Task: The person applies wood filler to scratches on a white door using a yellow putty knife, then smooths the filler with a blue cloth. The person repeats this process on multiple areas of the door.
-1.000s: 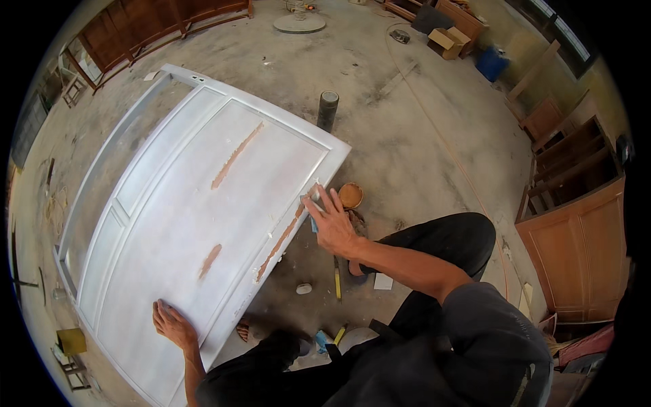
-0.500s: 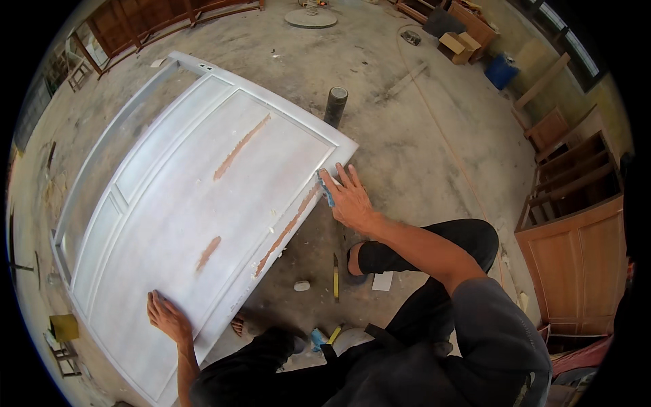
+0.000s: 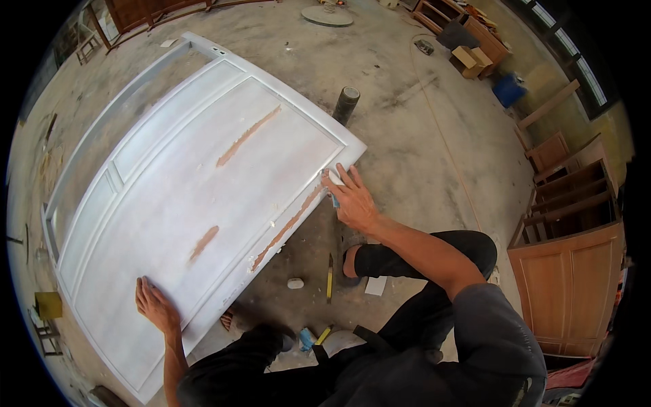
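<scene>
A white-painted wooden panel with a curved, framed side [image 3: 224,183] lies at a slant before me. It bears reddish-brown filler patches [image 3: 247,137], one of them a long strip [image 3: 288,227] along its near right edge. My right hand [image 3: 356,205] holds a small blue-and-white pad [image 3: 333,182], perhaps folded sandpaper, against that edge near the right corner. Its fingers hide most of the pad; the index and middle fingers stretch past it. Flat on the panel's lower left rests my left hand [image 3: 157,305], holding nothing.
A dark cylinder [image 3: 346,105] stands by the panel's right corner. On the floor near my feet lie a white rounded block [image 3: 295,283], a yellow-handled tool [image 3: 330,278], a white card [image 3: 376,285] and a blue piece [image 3: 307,339]. A brown wooden cabinet [image 3: 566,285] stands at the right.
The whole view has shifted slightly. Both hands keep nearly the same places on the panel. More of the pad's white side shows under my right fingers than before.
</scene>
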### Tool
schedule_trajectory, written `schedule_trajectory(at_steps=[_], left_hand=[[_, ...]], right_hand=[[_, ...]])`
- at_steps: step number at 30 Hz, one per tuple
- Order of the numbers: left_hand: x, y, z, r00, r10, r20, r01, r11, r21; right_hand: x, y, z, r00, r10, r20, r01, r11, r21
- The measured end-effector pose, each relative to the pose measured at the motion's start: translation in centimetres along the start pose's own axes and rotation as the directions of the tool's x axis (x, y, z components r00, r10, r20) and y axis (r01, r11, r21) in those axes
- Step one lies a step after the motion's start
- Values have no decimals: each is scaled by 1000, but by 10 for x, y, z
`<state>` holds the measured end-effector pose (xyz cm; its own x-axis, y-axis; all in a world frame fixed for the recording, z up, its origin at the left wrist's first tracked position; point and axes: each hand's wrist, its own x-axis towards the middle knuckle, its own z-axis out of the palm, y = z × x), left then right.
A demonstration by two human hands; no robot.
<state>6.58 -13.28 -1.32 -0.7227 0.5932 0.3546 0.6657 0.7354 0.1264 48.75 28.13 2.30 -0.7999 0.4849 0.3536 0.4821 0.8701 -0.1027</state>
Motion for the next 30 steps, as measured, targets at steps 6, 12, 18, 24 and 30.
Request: schedule_trajectory(at_steps=[6, 12, 18, 24, 30], left_hand=[[3, 2, 1, 999, -28, -22, 28, 1000, -2], [3, 3, 0, 999, -39, -14, 39, 999, 9], [-1, -1, 0, 999, -28, -32, 28, 1000, -5], [1, 4, 6, 999, -26, -38, 25, 1000, -9], [1, -1, 2, 998, -24, -57, 23, 1000, -9]], right_hand=[[-10, -72, 10, 993, -92, 77, 80, 987, 141], [9, -39, 2, 989, 113, 99, -119, 991, 63], [5, -29, -5, 974, -154, 165, 136, 984, 115], [-18, -97, 19, 990, -104, 93, 87, 981, 171], [7, -9, -5, 993, -71, 91, 69, 997, 25]])
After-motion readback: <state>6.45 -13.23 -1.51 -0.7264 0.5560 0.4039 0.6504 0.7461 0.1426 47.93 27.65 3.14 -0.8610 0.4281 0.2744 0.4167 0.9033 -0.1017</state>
